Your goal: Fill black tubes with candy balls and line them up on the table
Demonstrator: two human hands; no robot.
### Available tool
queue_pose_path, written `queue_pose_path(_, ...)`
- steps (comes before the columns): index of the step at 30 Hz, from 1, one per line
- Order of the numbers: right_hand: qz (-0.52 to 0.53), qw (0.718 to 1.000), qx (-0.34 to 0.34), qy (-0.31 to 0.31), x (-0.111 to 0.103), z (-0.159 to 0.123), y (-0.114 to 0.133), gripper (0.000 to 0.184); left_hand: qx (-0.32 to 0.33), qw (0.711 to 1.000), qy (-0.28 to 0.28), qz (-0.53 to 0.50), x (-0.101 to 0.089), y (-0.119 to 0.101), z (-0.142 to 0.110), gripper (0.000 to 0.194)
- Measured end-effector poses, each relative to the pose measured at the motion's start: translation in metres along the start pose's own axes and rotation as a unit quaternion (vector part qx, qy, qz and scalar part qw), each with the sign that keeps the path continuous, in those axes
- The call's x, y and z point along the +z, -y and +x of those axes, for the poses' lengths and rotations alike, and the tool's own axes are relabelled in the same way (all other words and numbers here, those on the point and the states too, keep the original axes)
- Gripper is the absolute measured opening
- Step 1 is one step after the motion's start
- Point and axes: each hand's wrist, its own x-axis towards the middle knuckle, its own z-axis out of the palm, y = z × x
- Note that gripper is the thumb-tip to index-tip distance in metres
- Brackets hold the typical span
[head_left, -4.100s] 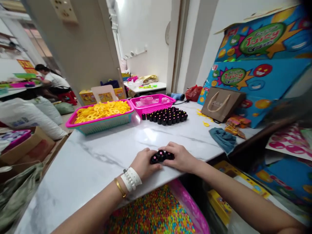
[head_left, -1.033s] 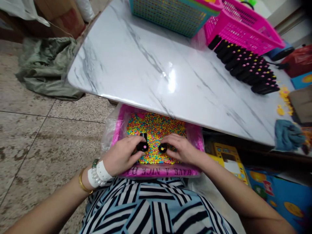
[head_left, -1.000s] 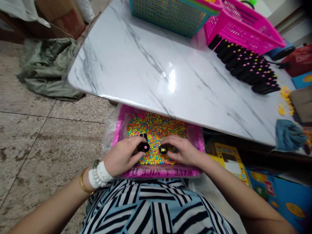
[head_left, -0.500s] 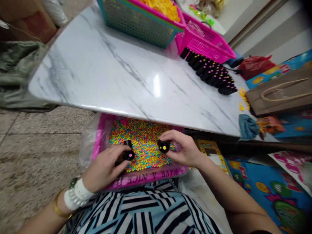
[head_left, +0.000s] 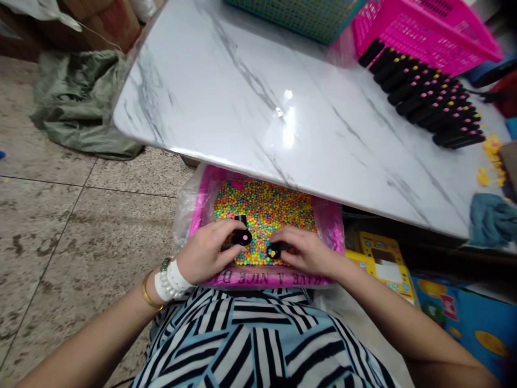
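A pink tray (head_left: 328,222) full of small multicoloured candy beads (head_left: 264,207) rests on my lap, partly under the marble table (head_left: 250,91). My left hand (head_left: 205,253) is closed round small black tubes (head_left: 242,234), one showing a pink end, held over the beads. My right hand (head_left: 305,250) grips another black tube (head_left: 274,251) with a yellow end, pressed low into the beads. The two hands are close together near the tray's front wall.
On the table's far right lie several black tubes in rows (head_left: 428,102) beside a pink basket (head_left: 424,32) and a teal basket (head_left: 299,16). A blue cloth (head_left: 490,221) sits at the table edge. A green sack (head_left: 76,102) lies on the tiled floor at left. Colourful boxes (head_left: 383,264) stand at right.
Four seconds ago both hands held black tubes on the table top; they are now down in the bead tray. In the last half second the right hand dipped its tube lower into the beads.
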Motion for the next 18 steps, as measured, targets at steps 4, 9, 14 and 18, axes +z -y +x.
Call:
queue_pose_path(4,0.093,0.991,0.053,-0.081,-0.017,-0.010,0.007,0.026,0.003,1.000,-0.002,-0.005,-0.003,0.000,0.002,0.026)
queue_pose_path(9,0.098,0.979,0.055,-0.171,-0.060,-0.022,0.032,0.032,0.010,0.999,-0.030,-0.006,-0.008,-0.010,0.007,0.022)
queue_pose_path(14,-0.079,0.914,0.136,-0.374,-0.114,-0.025,0.008,0.027,-0.025,0.999,-0.026,-0.041,-0.004,-0.019,0.011,0.027)
queue_pose_path(18,-0.132,0.875,0.223,-0.408,-0.144,-0.020,-0.035,0.027,-0.037,0.997,-0.007,-0.069,0.000,-0.027,0.017,0.026)
